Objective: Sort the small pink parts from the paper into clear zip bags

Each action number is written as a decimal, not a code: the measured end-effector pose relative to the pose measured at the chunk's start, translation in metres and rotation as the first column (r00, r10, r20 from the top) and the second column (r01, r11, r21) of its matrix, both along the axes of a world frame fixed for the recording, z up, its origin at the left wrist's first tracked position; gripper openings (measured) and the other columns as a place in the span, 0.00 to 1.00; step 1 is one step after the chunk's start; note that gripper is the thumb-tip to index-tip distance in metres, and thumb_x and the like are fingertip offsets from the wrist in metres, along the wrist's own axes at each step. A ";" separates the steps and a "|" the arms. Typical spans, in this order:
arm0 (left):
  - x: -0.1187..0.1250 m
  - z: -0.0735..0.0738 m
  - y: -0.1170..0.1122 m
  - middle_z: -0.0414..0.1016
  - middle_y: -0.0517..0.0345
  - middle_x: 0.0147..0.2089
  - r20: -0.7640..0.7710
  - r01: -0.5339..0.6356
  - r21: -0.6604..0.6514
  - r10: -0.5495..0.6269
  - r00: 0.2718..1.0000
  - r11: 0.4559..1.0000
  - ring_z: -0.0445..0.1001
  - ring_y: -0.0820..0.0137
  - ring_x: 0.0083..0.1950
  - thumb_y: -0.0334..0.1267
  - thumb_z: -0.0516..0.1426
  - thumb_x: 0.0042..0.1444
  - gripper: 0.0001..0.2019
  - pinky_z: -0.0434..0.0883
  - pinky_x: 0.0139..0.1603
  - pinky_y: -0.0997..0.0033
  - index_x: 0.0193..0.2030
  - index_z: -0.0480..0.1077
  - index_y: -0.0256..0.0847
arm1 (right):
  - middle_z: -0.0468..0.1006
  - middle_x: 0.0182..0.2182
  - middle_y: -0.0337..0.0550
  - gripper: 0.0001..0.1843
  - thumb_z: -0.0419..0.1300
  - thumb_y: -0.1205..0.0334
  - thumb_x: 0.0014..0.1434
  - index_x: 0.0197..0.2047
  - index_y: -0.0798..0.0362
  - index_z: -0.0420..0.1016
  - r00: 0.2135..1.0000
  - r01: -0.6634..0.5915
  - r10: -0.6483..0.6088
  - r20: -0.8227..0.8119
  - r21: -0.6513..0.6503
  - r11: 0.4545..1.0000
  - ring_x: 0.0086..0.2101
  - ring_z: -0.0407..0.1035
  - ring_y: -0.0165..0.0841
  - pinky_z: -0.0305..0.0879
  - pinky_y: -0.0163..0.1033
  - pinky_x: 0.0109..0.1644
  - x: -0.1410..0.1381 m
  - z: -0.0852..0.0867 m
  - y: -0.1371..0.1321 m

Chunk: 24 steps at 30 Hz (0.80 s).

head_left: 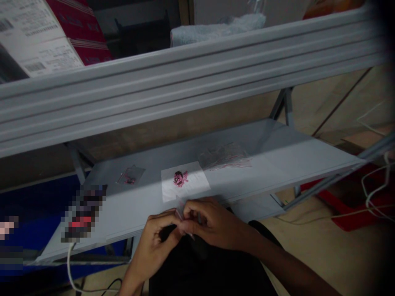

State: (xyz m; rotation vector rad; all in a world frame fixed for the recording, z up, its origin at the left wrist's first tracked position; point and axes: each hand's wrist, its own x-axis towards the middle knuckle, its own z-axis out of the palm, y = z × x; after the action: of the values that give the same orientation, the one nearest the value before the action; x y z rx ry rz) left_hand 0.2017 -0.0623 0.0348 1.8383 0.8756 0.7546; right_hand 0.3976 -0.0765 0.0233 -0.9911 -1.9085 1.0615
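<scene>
My left hand (pixel 156 238) and my right hand (pixel 210 222) meet at the front edge of a low grey shelf (pixel 277 156). Both pinch the same small thin object (pixel 182 218), pinkish and partly see-through; I cannot make out what it is. Just beyond my fingers lies a white sheet (pixel 191 187) with a small heap of pink and dark pieces (pixel 180 178) on it.
A small clear bag (pixel 131 175) with pink bits lies left of the sheet; a larger clear bag (pixel 225 158) lies to its right. A wide grey beam (pixel 185 86) crosses above. A labelled box (pixel 46 37) stands top left. White cables (pixel 375 193) hang at right.
</scene>
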 end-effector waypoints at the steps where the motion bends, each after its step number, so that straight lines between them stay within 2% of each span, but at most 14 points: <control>1: 0.001 0.000 -0.001 0.77 0.56 0.31 -0.003 0.015 0.000 -0.015 1.000 1.000 0.74 0.68 0.35 0.36 0.57 0.61 0.09 0.68 0.39 0.72 0.32 0.78 0.39 | 0.71 0.27 0.36 0.13 0.55 0.56 0.68 0.33 0.53 0.69 0.999 -0.010 0.008 0.035 0.056 0.998 0.29 0.66 0.28 0.59 0.32 0.34 0.000 0.000 0.000; 4: 0.003 0.001 -0.003 0.77 0.55 0.31 -0.008 0.030 0.004 -0.030 1.000 1.000 0.73 0.68 0.35 0.35 0.57 0.61 0.09 0.67 0.39 0.72 0.32 0.78 0.38 | 0.72 0.30 0.39 0.14 0.49 0.62 0.71 0.33 0.53 0.68 0.989 -0.072 0.041 0.143 0.220 0.973 0.34 0.67 0.29 0.59 0.35 0.41 0.000 0.001 -0.001; 7: 0.003 -0.002 -0.003 0.74 0.57 0.28 -0.035 -0.049 0.068 0.052 0.998 0.996 0.71 0.69 0.33 0.34 0.56 0.61 0.11 0.65 0.37 0.73 0.28 0.75 0.37 | 0.72 0.31 0.39 0.12 0.50 0.65 0.70 0.34 0.53 0.67 0.976 -0.048 -0.022 0.217 0.313 0.948 0.33 0.66 0.29 0.58 0.35 0.40 -0.001 -0.003 -0.001; 9: 0.001 -0.005 -0.002 0.71 0.59 0.26 -0.075 -0.143 0.143 0.155 0.985 0.979 0.69 0.71 0.31 0.34 0.55 0.61 0.13 0.64 0.34 0.74 0.26 0.72 0.38 | 0.71 0.28 0.38 0.09 0.53 0.68 0.66 0.32 0.53 0.66 0.968 0.039 -0.127 0.219 0.366 0.930 0.30 0.64 0.29 0.56 0.35 0.37 -0.003 -0.009 0.001; 12: -0.001 -0.006 -0.001 0.70 0.60 0.26 -0.129 -0.264 0.243 0.300 0.945 0.934 0.68 0.71 0.30 0.33 0.55 0.60 0.11 0.62 0.32 0.75 0.26 0.70 0.38 | 0.68 0.24 0.35 0.08 0.56 0.73 0.56 0.28 0.53 0.64 0.927 0.225 -0.329 0.182 0.432 0.874 0.25 0.60 0.28 0.53 0.35 0.32 -0.006 -0.019 0.006; 15: 0.000 -0.004 -0.004 0.70 0.61 0.26 -0.174 -0.266 0.280 0.321 0.931 0.923 0.68 0.71 0.29 0.32 0.56 0.59 0.10 0.63 0.32 0.74 0.26 0.70 0.39 | 0.67 0.24 0.35 0.08 0.56 0.76 0.51 0.27 0.53 0.64 0.900 0.327 -0.413 0.140 0.410 0.852 0.25 0.62 0.27 0.55 0.33 0.31 -0.005 -0.022 0.011; 18: 0.001 -0.003 -0.003 0.72 0.59 0.28 -0.113 -0.225 0.227 0.255 0.960 0.948 0.71 0.70 0.33 0.34 0.56 0.60 0.11 0.66 0.37 0.73 0.26 0.70 0.39 | 0.71 0.27 0.35 0.08 0.57 0.76 0.52 0.31 0.53 0.67 0.935 0.323 -0.353 0.037 0.325 0.889 0.27 0.66 0.27 0.59 0.31 0.33 0.000 -0.017 0.012; 19: 0.001 -0.004 -0.001 0.74 0.57 0.32 -0.039 -0.264 0.215 0.278 0.960 0.940 0.73 0.68 0.37 0.35 0.57 0.60 0.09 0.67 0.41 0.72 0.28 0.71 0.40 | 0.72 0.28 0.35 0.08 0.57 0.75 0.54 0.33 0.53 0.69 0.947 0.310 -0.322 -0.011 0.300 0.902 0.28 0.67 0.27 0.61 0.31 0.34 0.003 -0.015 0.012; 21: -0.001 -0.008 0.005 0.75 0.53 0.46 0.143 -0.380 0.161 0.360 0.922 0.911 0.73 0.64 0.50 0.38 0.60 0.59 0.04 0.68 0.51 0.68 0.39 0.73 0.42 | 0.75 0.29 0.36 0.06 0.58 0.73 0.57 0.34 0.52 0.72 0.961 0.273 -0.253 -0.108 0.251 0.929 0.30 0.70 0.28 0.63 0.32 0.38 0.009 -0.010 0.013; 22: -0.002 -0.011 0.008 0.73 0.51 0.54 0.212 -0.402 0.091 0.377 0.902 0.911 0.71 0.61 0.57 0.39 0.61 0.58 0.11 0.67 0.56 0.65 0.47 0.72 0.43 | 0.76 0.30 0.37 0.06 0.57 0.72 0.59 0.35 0.52 0.73 0.965 0.244 -0.214 -0.152 0.221 0.944 0.31 0.71 0.28 0.64 0.33 0.39 0.012 -0.009 0.014; 24: -0.002 -0.016 0.012 0.68 0.49 0.63 0.276 -0.309 -0.117 0.330 0.903 0.944 0.68 0.59 0.62 0.40 0.63 0.56 0.25 0.67 0.59 0.63 0.61 0.65 0.46 | 0.77 0.31 0.39 0.08 0.56 0.69 0.62 0.35 0.53 0.76 0.961 0.185 -0.143 -0.235 0.168 0.968 0.31 0.71 0.28 0.65 0.33 0.38 0.016 -0.007 0.017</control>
State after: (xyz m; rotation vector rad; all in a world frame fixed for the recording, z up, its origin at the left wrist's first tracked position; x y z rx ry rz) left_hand 0.1993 -0.0507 0.0184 1.4853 1.0052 1.1551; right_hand 0.4135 -0.0599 0.0159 -0.8685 -1.6785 0.8401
